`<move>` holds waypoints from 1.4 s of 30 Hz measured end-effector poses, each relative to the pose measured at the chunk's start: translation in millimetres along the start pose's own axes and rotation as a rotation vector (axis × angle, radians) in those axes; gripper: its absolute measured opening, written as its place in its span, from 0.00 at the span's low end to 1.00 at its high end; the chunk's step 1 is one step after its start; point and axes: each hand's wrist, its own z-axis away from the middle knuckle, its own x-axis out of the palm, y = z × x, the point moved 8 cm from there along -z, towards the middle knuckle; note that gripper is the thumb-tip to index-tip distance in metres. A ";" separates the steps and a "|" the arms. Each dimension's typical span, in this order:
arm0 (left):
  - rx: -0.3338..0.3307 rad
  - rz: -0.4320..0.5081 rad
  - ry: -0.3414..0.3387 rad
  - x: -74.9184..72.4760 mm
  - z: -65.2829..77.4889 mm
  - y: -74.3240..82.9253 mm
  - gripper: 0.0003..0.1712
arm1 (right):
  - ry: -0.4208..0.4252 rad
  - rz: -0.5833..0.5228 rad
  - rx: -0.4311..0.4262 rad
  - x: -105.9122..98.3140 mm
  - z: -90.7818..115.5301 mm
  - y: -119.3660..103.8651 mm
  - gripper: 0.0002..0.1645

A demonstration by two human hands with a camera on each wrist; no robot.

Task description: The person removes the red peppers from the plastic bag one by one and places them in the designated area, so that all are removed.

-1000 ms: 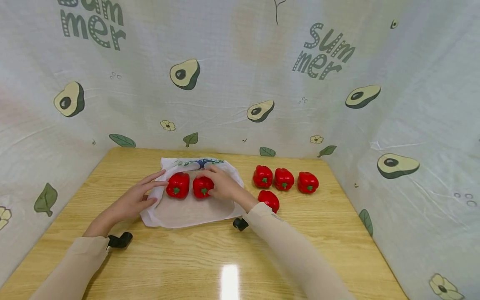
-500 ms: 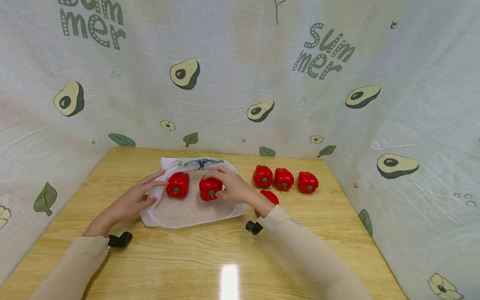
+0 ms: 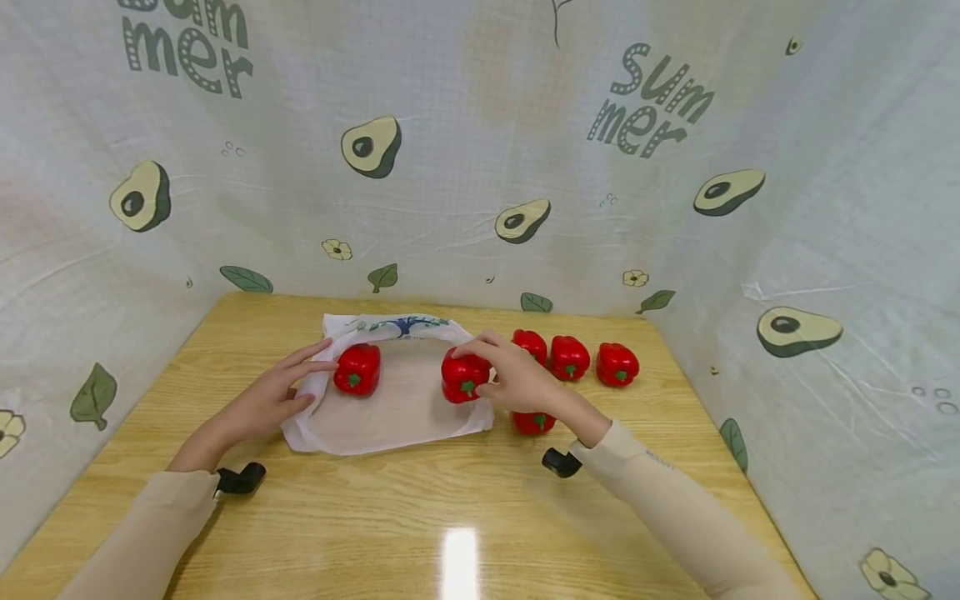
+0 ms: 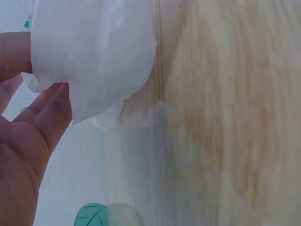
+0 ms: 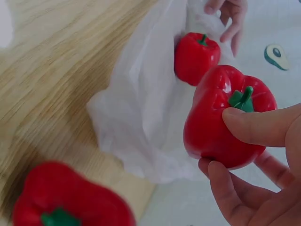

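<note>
In the head view my right hand [image 3: 513,371] grips a red bell pepper [image 3: 459,385] with a green stem, over the right side of a white plastic bag [image 3: 390,442]. The right wrist view has the thumb near the stem of this bell pepper [image 5: 221,127] and fingers beneath it. Another red bell pepper [image 3: 358,371] sits in the left part of the bag's opening. My left hand [image 3: 266,400] touches the bag's left rim with its fingers spread fairly straight. In the left wrist view, the white plastic [image 4: 94,56] hides those fingertips.
Right of the bag, three red bell peppers stand in a row: left [image 3: 531,342], middle [image 3: 570,358], right [image 3: 617,364]. One more bell pepper [image 3: 533,423] lies nearer, partly under the right wrist. A patterned curtain [image 3: 450,183] encloses the wooden table [image 3: 360,517].
My right hand has moved right with the bell pepper, from beside the other pepper to the bag's right edge. The left hand has stayed at the left rim.
</note>
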 end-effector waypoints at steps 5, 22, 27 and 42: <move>-0.017 -0.008 -0.006 1.5 0.2 -2.0 0.32 | 0.058 0.031 -0.002 -17.7 24.7 11.6 0.35; -0.023 0.019 -0.005 5.4 -0.4 -2.4 0.31 | 0.165 0.097 0.071 -65.2 98.0 53.5 0.39; -0.017 0.015 -0.011 5.2 -2.9 -0.5 0.31 | 0.184 0.128 0.080 -72.3 116.6 65.9 0.38; -0.024 0.017 -0.025 6.2 -6.0 0.7 0.32 | 0.131 0.097 0.106 -72.1 141.4 104.7 0.38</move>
